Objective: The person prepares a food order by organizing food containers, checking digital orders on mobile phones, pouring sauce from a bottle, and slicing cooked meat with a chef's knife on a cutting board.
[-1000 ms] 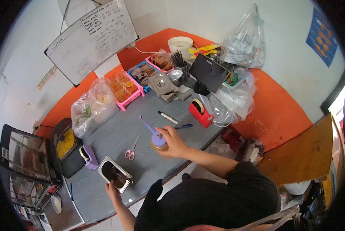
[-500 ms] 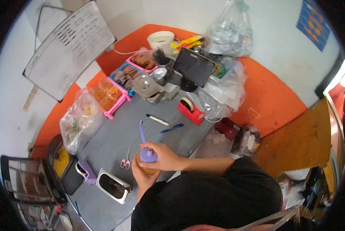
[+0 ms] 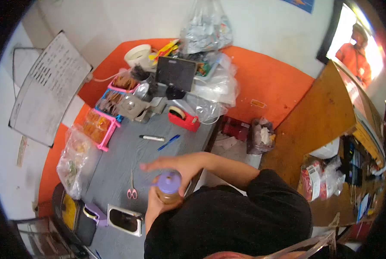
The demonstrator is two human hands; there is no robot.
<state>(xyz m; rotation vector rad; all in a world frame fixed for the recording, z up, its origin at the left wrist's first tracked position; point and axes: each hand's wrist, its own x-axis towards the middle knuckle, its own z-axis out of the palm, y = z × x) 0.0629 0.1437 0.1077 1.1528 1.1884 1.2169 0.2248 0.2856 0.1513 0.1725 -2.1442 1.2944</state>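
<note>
My left hand (image 3: 155,203) is wrapped round a jar (image 3: 169,197) with a purple lid (image 3: 169,182), near the table's front edge. Slightly blurred, my right hand (image 3: 175,165) is open beside the lid, its fingers stretched to the left and its thumb near the lid's right side. Pink-handled scissors (image 3: 132,190) lie on the grey table (image 3: 115,168) left of the jar. Beyond my hands are a marker (image 3: 152,138) and a blue pen (image 3: 169,142). A metal container (image 3: 125,220) sits to the lower left.
A red tape dispenser (image 3: 183,120), a dark tablet (image 3: 175,73), a grey device (image 3: 134,107) and pink trays (image 3: 99,128) stand at the back. Plastic bags (image 3: 74,164) are at the left, near a purple tape dispenser (image 3: 96,214). A person (image 3: 355,58) stands in the doorway.
The view has turned right, bringing the doorway and a person into sight. My right hand has opened from round the lid, its fingers now stretched out. My left hand still holds the jar.
</note>
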